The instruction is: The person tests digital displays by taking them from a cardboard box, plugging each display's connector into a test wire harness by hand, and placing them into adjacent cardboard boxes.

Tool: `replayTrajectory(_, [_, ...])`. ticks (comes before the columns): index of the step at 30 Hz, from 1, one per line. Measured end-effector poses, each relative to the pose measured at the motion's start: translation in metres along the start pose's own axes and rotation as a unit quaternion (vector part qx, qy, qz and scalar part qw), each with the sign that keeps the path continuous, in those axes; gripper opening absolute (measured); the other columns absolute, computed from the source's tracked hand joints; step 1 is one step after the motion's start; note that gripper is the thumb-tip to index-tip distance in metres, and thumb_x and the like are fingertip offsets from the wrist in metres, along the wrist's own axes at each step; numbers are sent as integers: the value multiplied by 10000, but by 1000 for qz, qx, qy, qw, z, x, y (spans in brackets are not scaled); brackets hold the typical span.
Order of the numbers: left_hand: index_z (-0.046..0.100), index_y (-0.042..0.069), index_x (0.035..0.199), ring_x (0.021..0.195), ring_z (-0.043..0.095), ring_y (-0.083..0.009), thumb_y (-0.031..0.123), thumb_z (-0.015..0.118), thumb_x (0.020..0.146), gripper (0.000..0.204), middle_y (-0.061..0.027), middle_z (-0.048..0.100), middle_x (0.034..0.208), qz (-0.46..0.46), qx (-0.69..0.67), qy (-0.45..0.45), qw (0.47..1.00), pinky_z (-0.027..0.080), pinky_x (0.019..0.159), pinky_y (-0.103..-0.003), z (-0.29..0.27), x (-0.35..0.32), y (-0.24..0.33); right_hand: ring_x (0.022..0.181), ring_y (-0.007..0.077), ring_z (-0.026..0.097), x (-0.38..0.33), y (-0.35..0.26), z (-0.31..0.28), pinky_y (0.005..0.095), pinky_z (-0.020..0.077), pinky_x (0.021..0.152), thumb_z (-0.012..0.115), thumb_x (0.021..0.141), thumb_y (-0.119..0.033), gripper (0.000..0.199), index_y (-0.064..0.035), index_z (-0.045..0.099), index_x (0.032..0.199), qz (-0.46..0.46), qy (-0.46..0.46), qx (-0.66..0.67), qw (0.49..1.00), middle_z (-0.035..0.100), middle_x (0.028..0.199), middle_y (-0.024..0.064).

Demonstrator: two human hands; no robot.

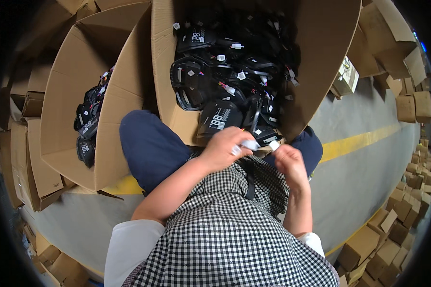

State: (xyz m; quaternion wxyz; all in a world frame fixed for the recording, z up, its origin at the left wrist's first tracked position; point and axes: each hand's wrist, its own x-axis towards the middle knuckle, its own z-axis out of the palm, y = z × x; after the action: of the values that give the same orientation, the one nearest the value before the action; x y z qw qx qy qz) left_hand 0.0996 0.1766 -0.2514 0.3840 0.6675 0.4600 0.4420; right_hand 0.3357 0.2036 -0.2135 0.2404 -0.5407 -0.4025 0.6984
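Note:
My left hand (222, 150) is closed, its fingers pinching a white wire connector (249, 144) with another small white piece by the fingertips; motion blurs them. Just right of it, my right hand (290, 162) is closed too, with a small white connector (274, 145) at its thumb and finger. Both hands are over my lap at the near edge of a large cardboard box (323, 57). Inside it lie many black display units (219, 118) with white plugs on coloured wires. One unit (264, 134) lies right beyond my fingers, partly hidden.
To the left stands a second open cardboard box (122, 91) with more black units (87, 122). My knees (151, 141) flank the large box. Flattened cartons (33, 158) are stacked at far left. A carton heap (397, 220) lies right, beyond a yellow floor line (359, 143).

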Motion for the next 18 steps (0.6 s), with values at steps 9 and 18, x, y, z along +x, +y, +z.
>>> replayTrajectory(9, [684, 109, 1026, 875, 670, -327, 88, 620, 794, 241, -73, 660, 1078, -120, 343, 82, 928, 543, 725, -410, -67, 69, -33, 475, 11, 325, 33, -16, 14, 196, 212, 426, 550, 986, -207, 203, -40, 619, 895, -72, 43, 25, 996, 427, 587, -84])
replayTrajectory(18, [612, 122, 1030, 874, 619, -331, 165, 638, 848, 189, -93, 596, 974, -73, 330, -52, 940, 502, 725, -435, -80, 62, -59, 519, 19, 369, 24, -2, 31, 204, 256, 459, 555, 980, -169, 189, -37, 616, 861, -66, 54, -10, 996, 442, 615, -77])
